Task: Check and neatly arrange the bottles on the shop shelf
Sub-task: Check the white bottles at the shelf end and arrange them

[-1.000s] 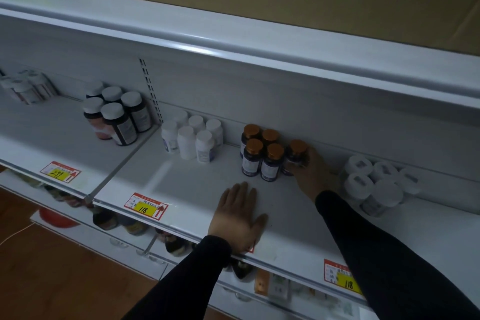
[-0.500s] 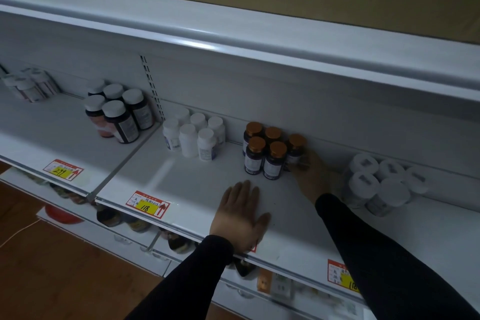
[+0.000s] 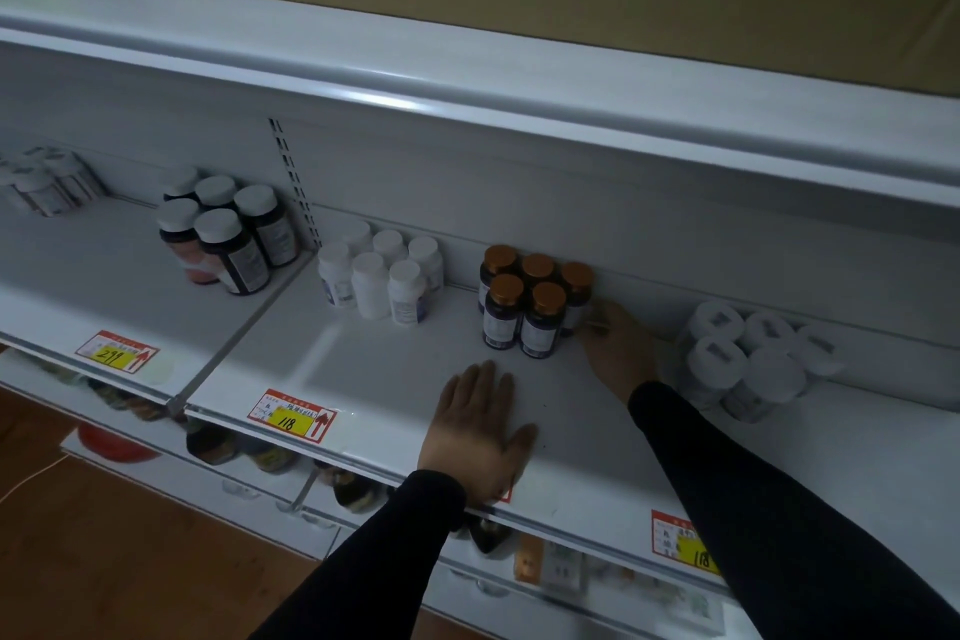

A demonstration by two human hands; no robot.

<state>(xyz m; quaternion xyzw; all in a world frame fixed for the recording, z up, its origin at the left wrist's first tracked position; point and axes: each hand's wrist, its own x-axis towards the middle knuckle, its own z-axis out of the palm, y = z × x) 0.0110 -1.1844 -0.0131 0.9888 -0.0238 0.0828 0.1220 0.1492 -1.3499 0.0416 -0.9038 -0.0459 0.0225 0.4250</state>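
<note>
A white shop shelf (image 3: 395,369) carries clusters of upright bottles: dark white-capped bottles (image 3: 228,234) at left, small white bottles (image 3: 382,278), dark orange-capped bottles (image 3: 530,301), then white-lidded jars (image 3: 748,364); the left hand (image 3: 475,437) lies flat near its front edge

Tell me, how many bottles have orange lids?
5 orange-lidded bottles show: three in the back row by the shelf wall, two in front. The right hand touches the back-right one. More could hide behind them.

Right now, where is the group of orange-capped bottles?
In the head view, the orange-capped bottles stand at the shelf's back, between the white bottles and the right hand.
</note>
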